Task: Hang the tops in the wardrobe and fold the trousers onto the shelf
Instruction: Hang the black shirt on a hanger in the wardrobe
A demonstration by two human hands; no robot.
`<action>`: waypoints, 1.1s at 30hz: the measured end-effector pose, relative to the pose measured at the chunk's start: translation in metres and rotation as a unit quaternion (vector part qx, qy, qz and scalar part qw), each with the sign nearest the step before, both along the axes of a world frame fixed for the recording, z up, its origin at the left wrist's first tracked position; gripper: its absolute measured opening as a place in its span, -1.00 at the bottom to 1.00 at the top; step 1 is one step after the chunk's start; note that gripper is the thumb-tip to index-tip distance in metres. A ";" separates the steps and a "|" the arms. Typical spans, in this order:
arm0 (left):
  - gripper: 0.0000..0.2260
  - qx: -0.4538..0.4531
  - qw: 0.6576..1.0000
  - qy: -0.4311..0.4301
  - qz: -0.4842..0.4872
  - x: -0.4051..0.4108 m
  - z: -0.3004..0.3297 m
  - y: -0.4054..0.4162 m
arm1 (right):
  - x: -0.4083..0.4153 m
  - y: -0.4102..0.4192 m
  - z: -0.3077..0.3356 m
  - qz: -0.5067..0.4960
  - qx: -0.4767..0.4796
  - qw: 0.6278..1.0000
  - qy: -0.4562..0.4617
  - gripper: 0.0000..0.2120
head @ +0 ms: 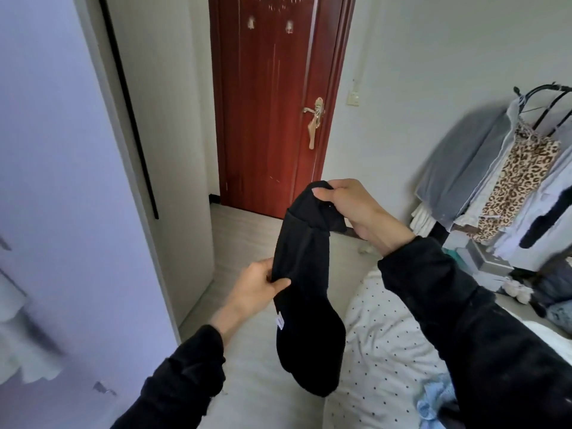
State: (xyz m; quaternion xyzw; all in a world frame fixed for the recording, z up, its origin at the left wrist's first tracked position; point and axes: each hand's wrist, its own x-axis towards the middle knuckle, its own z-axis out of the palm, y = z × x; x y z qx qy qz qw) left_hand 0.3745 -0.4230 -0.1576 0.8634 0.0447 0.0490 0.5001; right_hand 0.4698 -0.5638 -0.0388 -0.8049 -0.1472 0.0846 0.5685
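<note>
Black garment: held in the air between both hands, over the floor beside the bed; top or trousers, cannot tell.
Long axis: near vertical, upper end tilted right, lower end hanging free.
Tag: white, on left edge.
Right hand: fingers curled, gripping bunched upper end.
Left hand: thumb and fingers pinching left edge at mid-length.
Wardrobe: left, pale panel.
Door: red-brown, closed, behind.
Clothes rack: right, full.

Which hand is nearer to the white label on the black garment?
Left. The left hand pinches the black garment just above the white label; the right hand grips its top end, farther up.
</note>
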 end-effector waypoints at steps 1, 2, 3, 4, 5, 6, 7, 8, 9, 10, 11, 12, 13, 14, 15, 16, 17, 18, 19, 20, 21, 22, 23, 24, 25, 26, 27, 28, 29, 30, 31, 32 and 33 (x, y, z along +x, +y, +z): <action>-0.83 -0.024 1.000 -0.001 0.020 -0.004 -0.001 0.008 | -0.003 0.006 -0.002 -0.003 -0.016 1.000 -0.005 -0.78; -0.87 -0.061 0.998 0.003 0.027 -0.008 0.002 0.016 | -0.005 0.009 -0.006 -0.009 -0.041 0.999 -0.018 -0.79; -0.90 -0.102 0.994 0.008 0.026 -0.013 0.007 0.021 | -0.008 0.011 -0.010 -0.015 -0.087 0.995 -0.040 -0.77; -0.93 -0.141 0.990 0.013 0.022 -0.016 0.012 0.027 | -0.010 0.012 -0.015 -0.019 -0.138 0.988 -0.063 -0.74; -0.95 -0.168 0.986 0.015 0.018 -0.020 0.018 0.033 | -0.015 0.012 -0.021 -0.016 -0.186 0.980 -0.071 -0.76; -0.93 -0.176 0.984 0.016 0.016 -0.024 0.024 0.039 | -0.022 0.012 -0.026 -0.004 -0.219 0.974 -0.066 -0.88; -0.90 -0.172 0.985 0.019 0.016 -0.026 0.029 0.045 | -0.032 0.012 -0.030 0.017 -0.250 0.967 -0.048 -0.81; -0.89 -0.160 0.987 0.024 0.020 -0.029 0.033 0.051 | -0.042 0.012 -0.033 0.048 -0.271 0.961 -0.035 -0.60; -0.90 -0.145 0.989 0.030 0.022 -0.032 0.038 0.057 | -0.053 0.016 -0.038 0.083 -0.296 0.951 -0.031 -0.48; -0.91 -0.132 0.990 0.038 0.023 -0.033 0.042 0.059 | -0.063 0.020 -0.043 0.113 -0.320 0.940 -0.043 -0.46; -0.93 -0.123 0.991 0.044 0.025 -0.036 0.045 0.063 | -0.073 0.028 -0.048 0.139 -0.346 0.926 -0.054 -0.47; -0.93 -0.117 0.992 0.047 0.025 -0.038 0.049 0.066 | -0.080 0.036 -0.054 0.153 -0.360 0.919 -0.060 -0.50; -0.93 -0.115 0.992 0.048 0.024 -0.042 0.052 0.069 | -0.087 0.045 -0.061 0.159 -0.365 0.916 -0.053 -0.51; -0.92 -0.114 0.992 0.046 0.022 -0.048 0.055 0.075 | -0.095 0.056 -0.067 0.164 -0.367 0.914 -0.048 -0.52; -0.93 -0.114 0.992 0.043 0.019 -0.054 0.057 0.080 | -0.100 0.066 -0.075 0.160 -0.370 0.914 -0.046 -0.54; -0.92 -0.110 0.993 0.043 0.020 -0.060 0.061 0.086 | -0.105 0.075 -0.081 0.160 -0.369 0.914 -0.055 -0.58; -0.91 -0.109 0.993 0.042 0.027 -0.067 0.064 0.094 | -0.111 0.085 -0.085 0.162 -0.363 0.915 -0.069 -0.64; -0.88 -0.107 0.993 0.040 0.038 -0.077 0.067 0.105 | -0.117 0.097 -0.087 0.164 -0.346 0.920 -0.085 -0.73; -0.85 -0.106 0.993 0.041 0.043 -0.083 0.070 0.113 | -0.120 0.105 -0.089 0.160 -0.326 0.927 -0.095 -0.83; -0.83 -0.101 0.992 0.045 0.052 -0.091 0.072 0.124 | -0.124 0.115 -0.091 0.163 -0.302 0.933 -0.104 -0.89; -0.83 -0.097 0.992 0.050 0.058 -0.097 0.073 0.132 | -0.127 0.122 -0.091 0.171 -0.278 0.940 -0.099 -0.84; -0.82 -0.089 0.992 0.055 0.072 -0.106 0.074 0.145 | -0.133 0.134 -0.091 0.190 -0.253 0.944 -0.093 -0.79; -0.80 -0.081 0.991 0.061 0.084 -0.115 0.075 0.156 | -0.139 0.145 -0.092 0.212 -0.232 0.945 -0.084 -0.76; -0.78 -0.073 0.990 0.064 0.100 -0.127 0.075 0.169 | -0.148 0.161 -0.094 0.240 -0.214 0.943 -0.082 -0.77; -0.76 -0.064 0.990 0.067 0.107 -0.135 0.075 0.178 | -0.154 0.170 -0.097 0.256 -0.197 0.943 -0.079 -0.79; -0.76 -0.056 0.989 0.070 0.116 -0.145 0.075 0.187 | -0.162 0.182 -0.099 0.273 -0.180 0.942 -0.081 -0.83; -0.76 -0.052 0.988 0.072 0.128 -0.156 0.075 0.196 | -0.170 0.195 -0.101 0.286 -0.158 0.942 -0.081 -0.86; -0.78 -0.048 0.986 0.071 0.142 -0.167 0.074 0.206 | -0.177 0.208 -0.104 0.291 -0.133 0.944 -0.081 -0.87; -0.78 -0.044 0.984 0.070 0.157 -0.179 0.074 0.216 | -0.183 0.221 -0.105 0.291 -0.110 0.947 -0.080 -0.86; -0.80 -0.037 0.982 0.072 0.171 -0.189 0.075 0.224 | -0.189 0.233 -0.105 0.285 -0.096 0.950 -0.087 -0.85; -0.82 -0.030 0.980 0.075 0.184 -0.199 0.076 0.233 | -0.195 0.244 -0.105 0.286 -0.087 0.949 -0.098 -0.83; -0.84 -0.023 0.977 0.078 0.198 -0.210 0.077 0.240 | -0.200 0.257 -0.106 0.294 -0.088 0.945 -0.114 -0.87; -0.84 -0.017 0.973 0.080 0.214 -0.221 0.078 0.250 | -0.208 0.272 -0.106 0.309 -0.089 0.938 -0.131 -0.94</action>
